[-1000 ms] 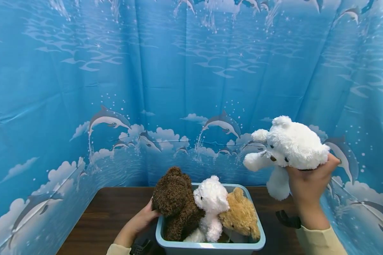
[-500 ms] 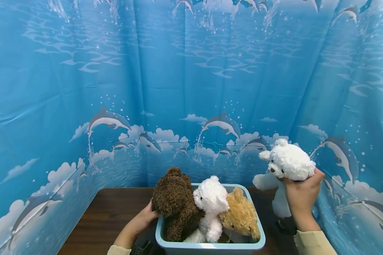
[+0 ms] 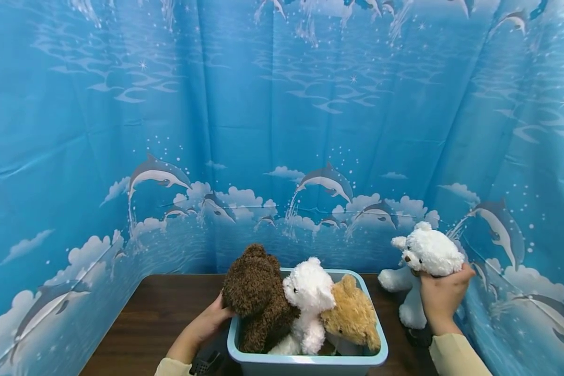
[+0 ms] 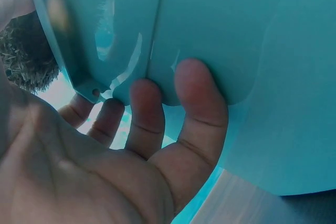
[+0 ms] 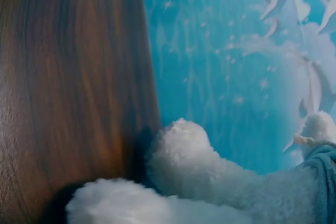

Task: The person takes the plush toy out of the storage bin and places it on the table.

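Observation:
My right hand (image 3: 444,295) grips a white teddy bear (image 3: 436,251) below its head, near the table's right side. In the right wrist view the bear's fluffy legs (image 5: 184,156) reach toward the wooden top, and the hand itself is out of sight. My left hand (image 3: 209,321) holds the left side of a light blue plastic bin (image 3: 310,359); in the left wrist view its fingers (image 4: 202,93) press on the outer wall. Inside the bin a dark brown teddy bear (image 3: 253,287), a second white bear (image 3: 310,290) and a tan bear (image 3: 352,313) sit side by side, their lower parts hidden.
The bin stands on a dark wooden table (image 3: 164,308). A blue curtain with dolphins and clouds (image 3: 282,130) surrounds the table at the back and sides. Dark wrist straps (image 3: 207,363) are on both arms.
My right hand has lowered the white bear toward the table's right side, and the bear has turned more upright. My left hand and the bears in the bin stay where they were.

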The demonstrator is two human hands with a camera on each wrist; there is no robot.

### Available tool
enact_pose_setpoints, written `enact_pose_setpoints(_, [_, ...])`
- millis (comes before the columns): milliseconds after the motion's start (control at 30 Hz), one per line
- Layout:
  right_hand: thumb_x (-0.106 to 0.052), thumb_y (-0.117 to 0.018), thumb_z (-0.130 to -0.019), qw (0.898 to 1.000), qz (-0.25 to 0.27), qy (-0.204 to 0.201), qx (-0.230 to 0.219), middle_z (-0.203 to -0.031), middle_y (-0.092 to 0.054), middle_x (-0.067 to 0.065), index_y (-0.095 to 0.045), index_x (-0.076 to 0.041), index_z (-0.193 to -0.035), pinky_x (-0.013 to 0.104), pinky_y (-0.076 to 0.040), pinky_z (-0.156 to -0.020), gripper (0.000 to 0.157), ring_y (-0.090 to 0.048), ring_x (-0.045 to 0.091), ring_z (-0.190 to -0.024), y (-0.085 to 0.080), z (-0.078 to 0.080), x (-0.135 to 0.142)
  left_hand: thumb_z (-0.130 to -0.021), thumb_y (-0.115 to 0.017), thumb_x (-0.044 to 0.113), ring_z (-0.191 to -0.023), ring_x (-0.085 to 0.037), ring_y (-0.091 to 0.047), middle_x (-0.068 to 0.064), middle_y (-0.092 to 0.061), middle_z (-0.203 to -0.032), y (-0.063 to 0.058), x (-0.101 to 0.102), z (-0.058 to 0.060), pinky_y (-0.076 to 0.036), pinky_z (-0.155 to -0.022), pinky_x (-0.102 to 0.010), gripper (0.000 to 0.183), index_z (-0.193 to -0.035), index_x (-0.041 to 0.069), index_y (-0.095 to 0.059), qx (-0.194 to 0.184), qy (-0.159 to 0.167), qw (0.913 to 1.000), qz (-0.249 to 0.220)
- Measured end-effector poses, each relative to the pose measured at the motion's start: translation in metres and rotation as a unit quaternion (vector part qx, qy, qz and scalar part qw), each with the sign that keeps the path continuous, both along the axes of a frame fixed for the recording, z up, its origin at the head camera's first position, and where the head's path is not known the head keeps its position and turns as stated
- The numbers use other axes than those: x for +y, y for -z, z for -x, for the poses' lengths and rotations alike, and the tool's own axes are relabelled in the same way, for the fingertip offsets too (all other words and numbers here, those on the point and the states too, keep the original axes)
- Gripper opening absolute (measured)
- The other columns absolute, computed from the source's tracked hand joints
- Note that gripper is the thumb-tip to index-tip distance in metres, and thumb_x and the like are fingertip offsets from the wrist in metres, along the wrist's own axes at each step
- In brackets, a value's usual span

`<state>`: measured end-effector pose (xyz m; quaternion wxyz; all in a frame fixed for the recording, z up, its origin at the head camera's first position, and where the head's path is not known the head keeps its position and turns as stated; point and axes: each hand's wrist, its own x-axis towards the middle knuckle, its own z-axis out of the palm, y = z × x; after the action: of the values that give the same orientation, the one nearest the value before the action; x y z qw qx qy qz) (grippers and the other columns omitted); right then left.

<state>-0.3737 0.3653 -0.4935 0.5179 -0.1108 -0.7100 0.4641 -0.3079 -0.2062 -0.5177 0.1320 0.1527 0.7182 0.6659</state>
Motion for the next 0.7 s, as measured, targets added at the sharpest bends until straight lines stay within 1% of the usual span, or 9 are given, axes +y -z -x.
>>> enact_pose_setpoints(67, [-0.016, -0.087, -0.087, 1.000, 0.005, 0.001, -0.007, -0.154, -0.044, 0.029, -0.036, -0.012, -0.153, 0.068, -0.037, -0.114, 0.084, -0.048, 0.050, -0.139, 0.004, 0.003, 0.004, -0.100, -0.060, 0.016, -0.165, -0.054, 0.012, -0.027, 0.014, -0.180, 0.001, 0.000, 0.000, -0.006, -0.130, -0.074, 0.104, -0.173, 0.007, 0.015, 0.006, -0.008, 0.9999, 0.001])
enact_pose_setpoints(133, [-0.017, -0.086, -0.088, 1.000, 0.014, 0.004, -0.017, -0.154, -0.044, 0.029, -0.035, -0.013, -0.154, 0.068, -0.037, -0.114, 0.084, -0.048, 0.051, -0.139, 0.009, 0.004, 0.008, -0.099, -0.060, 0.015, -0.166, -0.053, 0.011, -0.027, 0.013, -0.180, 0.001, 0.001, -0.001, -0.005, -0.130, -0.074, 0.104, -0.173, 0.007, 0.013, 0.009, -0.015, 0.9998, 0.000])
enact_pose_setpoints(200, [-0.017, -0.085, -0.089, 0.999, 0.027, 0.007, -0.031, -0.155, -0.044, 0.029, -0.033, -0.014, -0.156, 0.068, -0.037, -0.115, 0.084, -0.048, 0.051, -0.140, 0.015, 0.004, 0.012, -0.098, -0.060, 0.015, -0.166, -0.053, 0.012, -0.027, 0.013, -0.180, 0.001, 0.002, -0.002, -0.005, -0.130, -0.074, 0.105, -0.173, 0.007, 0.012, 0.004, -0.018, 0.9998, -0.002])
enact_pose_setpoints(233, [-0.016, -0.084, -0.090, 0.999, 0.031, 0.008, -0.038, -0.155, -0.044, 0.030, -0.032, -0.012, -0.156, 0.068, -0.036, -0.114, 0.084, -0.048, 0.052, -0.140, 0.017, 0.005, 0.014, -0.098, -0.060, 0.015, -0.166, -0.053, 0.012, -0.027, 0.014, -0.180, 0.001, 0.002, -0.002, -0.004, -0.130, -0.074, 0.105, -0.173, 0.007, 0.013, 0.002, -0.018, 0.9998, -0.004])
enact_pose_setpoints(333, [-0.013, -0.081, -0.091, 0.997, 0.039, 0.013, -0.062, -0.155, -0.044, 0.032, -0.028, -0.009, -0.158, 0.070, -0.036, -0.113, 0.086, -0.048, 0.055, -0.139, 0.025, 0.007, 0.019, -0.099, -0.060, 0.015, -0.165, -0.054, 0.014, -0.027, 0.016, -0.180, 0.001, 0.003, -0.001, -0.004, -0.130, -0.074, 0.105, -0.173, 0.008, 0.015, -0.007, -0.012, 0.9999, -0.010])
enact_pose_setpoints(433, [-0.009, -0.078, -0.091, 0.996, 0.037, 0.021, -0.083, -0.153, -0.044, 0.037, -0.024, -0.003, -0.159, 0.072, -0.035, -0.113, 0.087, -0.047, 0.060, -0.139, 0.032, 0.009, 0.023, -0.099, -0.059, 0.015, -0.165, -0.055, 0.014, -0.027, 0.017, -0.180, 0.001, 0.003, -0.001, -0.004, -0.130, -0.074, 0.105, -0.173, 0.008, 0.016, -0.008, -0.007, 0.9998, -0.014])
enact_pose_setpoints(567, [-0.006, -0.075, -0.091, 0.993, 0.036, 0.033, -0.109, -0.152, -0.044, 0.041, -0.022, -0.001, -0.158, 0.072, -0.035, -0.113, 0.085, -0.046, 0.063, -0.138, 0.040, 0.012, 0.029, -0.100, -0.059, 0.016, -0.164, -0.055, 0.016, -0.027, 0.020, -0.179, -0.001, 0.003, -0.003, -0.003, -0.130, -0.074, 0.105, -0.172, 0.008, 0.018, -0.010, 0.001, 0.9998, -0.016])
enact_pose_setpoints(700, [-0.004, -0.070, -0.092, 0.990, 0.032, 0.032, -0.130, -0.149, -0.044, 0.044, -0.021, -0.002, -0.157, 0.073, -0.033, -0.112, 0.082, -0.045, 0.065, -0.136, 0.046, 0.012, 0.033, -0.101, -0.058, 0.016, -0.164, -0.055, 0.017, -0.027, 0.021, -0.179, -0.002, 0.003, -0.002, -0.003, -0.130, -0.074, 0.105, -0.171, 0.008, 0.020, -0.011, 0.007, 0.9998, -0.017])
